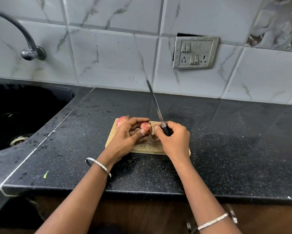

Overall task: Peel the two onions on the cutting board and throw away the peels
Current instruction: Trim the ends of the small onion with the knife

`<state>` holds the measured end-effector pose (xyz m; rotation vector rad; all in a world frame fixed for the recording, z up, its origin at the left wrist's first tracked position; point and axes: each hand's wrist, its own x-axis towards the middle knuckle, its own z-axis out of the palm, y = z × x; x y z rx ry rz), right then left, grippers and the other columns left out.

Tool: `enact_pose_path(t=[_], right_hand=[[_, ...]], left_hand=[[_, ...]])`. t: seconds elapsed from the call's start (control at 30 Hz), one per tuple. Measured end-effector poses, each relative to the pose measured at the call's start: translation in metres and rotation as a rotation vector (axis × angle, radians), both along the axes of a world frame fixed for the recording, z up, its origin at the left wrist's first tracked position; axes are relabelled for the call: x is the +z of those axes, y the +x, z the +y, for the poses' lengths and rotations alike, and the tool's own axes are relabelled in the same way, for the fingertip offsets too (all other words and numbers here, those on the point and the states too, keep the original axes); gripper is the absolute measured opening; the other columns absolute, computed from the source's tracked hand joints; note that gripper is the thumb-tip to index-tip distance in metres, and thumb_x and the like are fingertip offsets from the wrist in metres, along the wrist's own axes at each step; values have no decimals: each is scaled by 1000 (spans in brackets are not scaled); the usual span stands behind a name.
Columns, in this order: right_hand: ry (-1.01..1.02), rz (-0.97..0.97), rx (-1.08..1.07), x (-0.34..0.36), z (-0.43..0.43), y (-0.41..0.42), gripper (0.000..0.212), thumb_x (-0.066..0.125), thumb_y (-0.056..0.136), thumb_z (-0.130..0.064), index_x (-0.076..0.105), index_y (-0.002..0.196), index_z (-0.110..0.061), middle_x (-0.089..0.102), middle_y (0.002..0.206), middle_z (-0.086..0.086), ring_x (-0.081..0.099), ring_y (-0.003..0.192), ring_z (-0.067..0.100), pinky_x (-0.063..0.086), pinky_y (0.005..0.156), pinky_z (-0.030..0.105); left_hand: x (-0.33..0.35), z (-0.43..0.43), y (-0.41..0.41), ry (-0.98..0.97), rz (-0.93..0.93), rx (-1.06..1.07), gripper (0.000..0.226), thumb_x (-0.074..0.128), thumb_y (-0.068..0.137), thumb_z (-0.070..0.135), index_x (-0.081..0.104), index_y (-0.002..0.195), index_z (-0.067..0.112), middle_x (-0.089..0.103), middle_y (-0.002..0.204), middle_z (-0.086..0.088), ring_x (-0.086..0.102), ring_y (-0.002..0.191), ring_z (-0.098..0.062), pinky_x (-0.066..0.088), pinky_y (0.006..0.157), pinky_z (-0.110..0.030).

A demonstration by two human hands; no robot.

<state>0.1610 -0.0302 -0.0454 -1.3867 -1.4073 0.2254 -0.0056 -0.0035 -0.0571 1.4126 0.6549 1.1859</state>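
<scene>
Wooden cutting board (142, 146) lies flat on the black speckled tabletop (226, 141), near the middle, well clear of the front edge.

Left hand (126, 137): fingers curled around a small reddish onion (146, 128), thumb pressed on its near side, fingers over the top. Onion is held just above the board, skin still on as far as can be seen. A ring shows on one finger; a thin bangle (99, 166) sits on the wrist.

Right hand (173, 139): closed around the black handle of a knife (156, 105). Blade points up and away toward the wall, tilted left. The handle end sits just beside the held onion; whether the blade touches the onion cannot be told. A second bangle (214, 221) is on this wrist.

Second onion (122, 120), larger and pink-red, rests at the board's far left corner, partly hidden behind the left hand's fingers.

Small dark scraps (153, 134) lie on the board between the two hands; too small to tell what they are.

Black sink (15, 115) set into the tabletop at left, with a curved tap (26, 41) on the tiled wall above it. Switch and socket plate (195, 52) on the wall at right.
</scene>
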Motion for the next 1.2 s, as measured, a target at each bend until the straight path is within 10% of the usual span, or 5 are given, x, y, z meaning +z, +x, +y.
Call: enact_pose_path(t=[0.6, 1.2], right_hand=[[-119, 314, 169, -2, 4, 3, 6, 82, 84, -16, 77, 81, -13, 70, 66, -3, 64, 63, 12, 51, 62, 34], [-260, -394, -304, 10, -20, 33, 28, 60, 99, -34, 69, 122, -21, 63, 103, 0, 57, 86, 21, 43, 70, 31]], left_hand=[[-3, 2, 0, 100, 150, 120, 43, 77, 84, -1, 60, 124, 3, 69, 119, -12, 72, 106, -22, 58, 89, -27], [-7, 1, 5, 355, 497, 298, 39, 83, 77, 5, 66, 111, 16, 72, 101, -5, 53, 56, -1, 50, 60, -14]])
